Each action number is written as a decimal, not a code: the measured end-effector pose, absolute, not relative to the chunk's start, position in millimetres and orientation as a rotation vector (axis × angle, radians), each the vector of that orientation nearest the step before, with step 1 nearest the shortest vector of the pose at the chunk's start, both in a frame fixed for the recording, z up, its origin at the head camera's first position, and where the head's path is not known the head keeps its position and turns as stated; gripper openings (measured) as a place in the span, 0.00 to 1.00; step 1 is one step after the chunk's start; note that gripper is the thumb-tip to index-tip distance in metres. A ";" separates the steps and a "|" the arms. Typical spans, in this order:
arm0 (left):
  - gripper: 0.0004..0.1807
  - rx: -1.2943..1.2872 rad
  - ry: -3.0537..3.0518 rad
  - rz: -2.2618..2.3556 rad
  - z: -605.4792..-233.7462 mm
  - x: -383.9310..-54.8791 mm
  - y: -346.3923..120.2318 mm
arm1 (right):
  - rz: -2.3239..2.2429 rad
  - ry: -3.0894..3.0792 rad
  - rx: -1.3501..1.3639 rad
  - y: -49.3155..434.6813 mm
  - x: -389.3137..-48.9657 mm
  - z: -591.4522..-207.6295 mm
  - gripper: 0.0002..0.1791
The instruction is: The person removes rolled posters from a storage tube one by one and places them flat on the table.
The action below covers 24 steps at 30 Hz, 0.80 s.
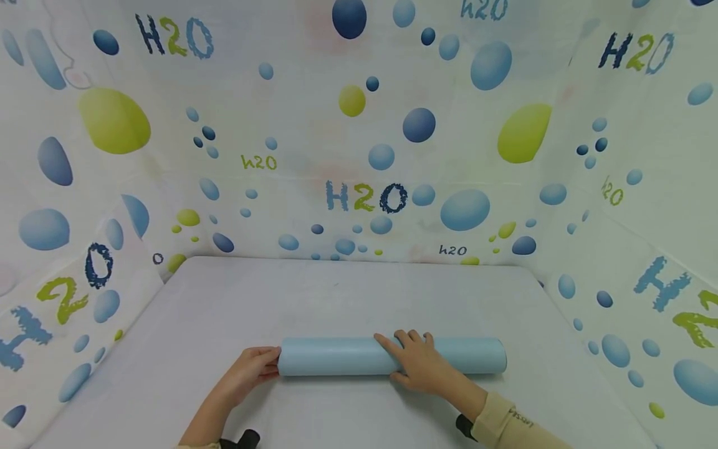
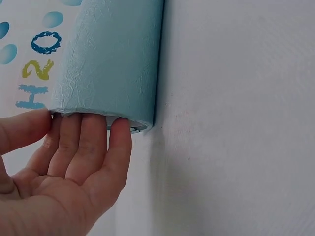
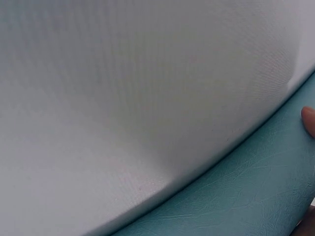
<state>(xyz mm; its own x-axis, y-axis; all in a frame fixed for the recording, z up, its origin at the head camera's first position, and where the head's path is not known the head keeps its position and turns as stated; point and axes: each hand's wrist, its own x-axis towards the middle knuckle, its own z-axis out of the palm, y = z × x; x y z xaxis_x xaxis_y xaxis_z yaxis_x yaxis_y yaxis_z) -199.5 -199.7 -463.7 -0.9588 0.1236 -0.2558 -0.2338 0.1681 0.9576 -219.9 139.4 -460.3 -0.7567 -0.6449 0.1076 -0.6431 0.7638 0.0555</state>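
A light blue roll [image 1: 348, 357] of smooth sheet material lies crosswise over the front part of the white table. At its left end is my left hand [image 1: 255, 368]. In the left wrist view, this hand's fingers [image 2: 93, 142] reach into the hollow end while the thumb stays outside, pinching the rim. My right hand [image 1: 423, 365] lies over the roll right of its middle, thumb on the near side and fingers bent over the far side. The right wrist view shows only one fingertip [image 3: 308, 120] and a dark bit of hand against the creased blue surface.
The white table [image 1: 314, 299] extends behind the roll and in front of it. Around the table hangs a white sheet [image 1: 308, 125] printed with blue and green drops and "H2O" lettering. Dark wrist straps [image 1: 465, 427] sit near the sleeve cuffs.
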 end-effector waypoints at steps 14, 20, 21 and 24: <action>0.31 -0.036 2.139 1.877 -469.0 -205.8 -207.7 | -0.014 -2.851 1.036 138.7 -218.5 -458.4 0.41; 0.31 0.057 2.135 1.862 -470.2 -206.0 -213.8 | -0.040 -2.827 1.039 138.7 -218.6 -458.4 0.41; 0.30 0.078 2.130 1.861 -470.0 -206.2 -214.8 | -0.048 -2.824 1.039 138.8 -218.8 -458.5 0.41; 0.28 0.121 2.118 1.854 -469.0 -205.3 -217.9 | -0.072 -2.813 1.041 138.8 -219.1 -459.6 0.41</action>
